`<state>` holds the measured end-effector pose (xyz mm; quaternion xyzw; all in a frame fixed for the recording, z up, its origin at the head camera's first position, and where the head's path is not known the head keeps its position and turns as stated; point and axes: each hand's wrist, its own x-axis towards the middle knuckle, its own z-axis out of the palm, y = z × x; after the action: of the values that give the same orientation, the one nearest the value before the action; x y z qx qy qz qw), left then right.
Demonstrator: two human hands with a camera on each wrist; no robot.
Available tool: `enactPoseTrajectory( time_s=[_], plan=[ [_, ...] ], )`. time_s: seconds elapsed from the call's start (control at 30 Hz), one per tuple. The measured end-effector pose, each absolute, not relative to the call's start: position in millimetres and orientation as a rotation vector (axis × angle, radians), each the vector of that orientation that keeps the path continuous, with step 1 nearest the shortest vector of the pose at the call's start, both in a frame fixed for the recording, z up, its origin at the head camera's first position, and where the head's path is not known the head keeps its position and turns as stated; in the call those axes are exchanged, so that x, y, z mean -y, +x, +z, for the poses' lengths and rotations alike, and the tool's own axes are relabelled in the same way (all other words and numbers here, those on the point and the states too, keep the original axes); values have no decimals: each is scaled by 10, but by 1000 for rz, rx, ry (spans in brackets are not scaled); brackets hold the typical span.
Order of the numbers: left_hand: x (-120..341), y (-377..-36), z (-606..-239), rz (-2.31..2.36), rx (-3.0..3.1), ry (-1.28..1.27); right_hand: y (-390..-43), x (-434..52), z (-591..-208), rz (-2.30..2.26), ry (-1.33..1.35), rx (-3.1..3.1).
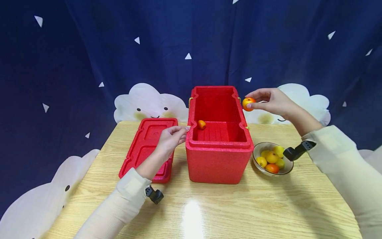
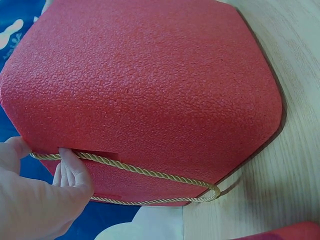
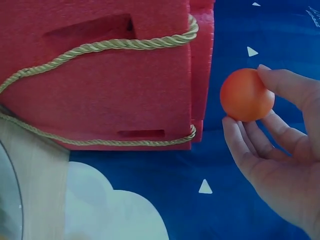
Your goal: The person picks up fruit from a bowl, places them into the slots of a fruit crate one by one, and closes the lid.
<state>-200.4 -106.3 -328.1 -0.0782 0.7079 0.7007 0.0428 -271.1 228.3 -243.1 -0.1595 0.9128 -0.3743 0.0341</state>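
Observation:
An open red foam box (image 1: 220,156) stands mid-table with one small orange fruit (image 1: 201,124) inside at its left. My right hand (image 1: 273,101) pinches another orange fruit (image 1: 248,103) (image 3: 247,94) in the air just right of the box's upper rim. My left hand (image 1: 172,137) rests against the box's left rim; in the left wrist view its fingers (image 2: 75,167) touch the rope handle (image 2: 150,172) on the box side (image 2: 145,85). The box's right side (image 3: 100,80) and its rope (image 3: 105,46) fill the right wrist view.
The red lid (image 1: 149,146) lies flat to the left of the box. A bowl (image 1: 257,163) with several yellow and orange fruits (image 1: 272,157) sits right of the box. A wooden table (image 1: 209,205) carries everything; a blue curtain hangs behind.

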Motion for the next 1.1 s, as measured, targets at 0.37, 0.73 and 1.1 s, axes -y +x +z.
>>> enactPoseTrajectory(
  time_s=[0.37,0.73,1.1],
  plan=[
    [1073,-2013,-3281,2117,-2167,-247,-2829,-2101,-2216,-1134,-500,-2812],
    [1076,-1999,-3299,2125,-2157,-261,-2889,-1884,-2076,-1119,-533,-2755],
    [1099,-1986,-3282,2110,-2173,-239,-2933,-1644,-1942,-1083,-540,-2708]
  ],
)
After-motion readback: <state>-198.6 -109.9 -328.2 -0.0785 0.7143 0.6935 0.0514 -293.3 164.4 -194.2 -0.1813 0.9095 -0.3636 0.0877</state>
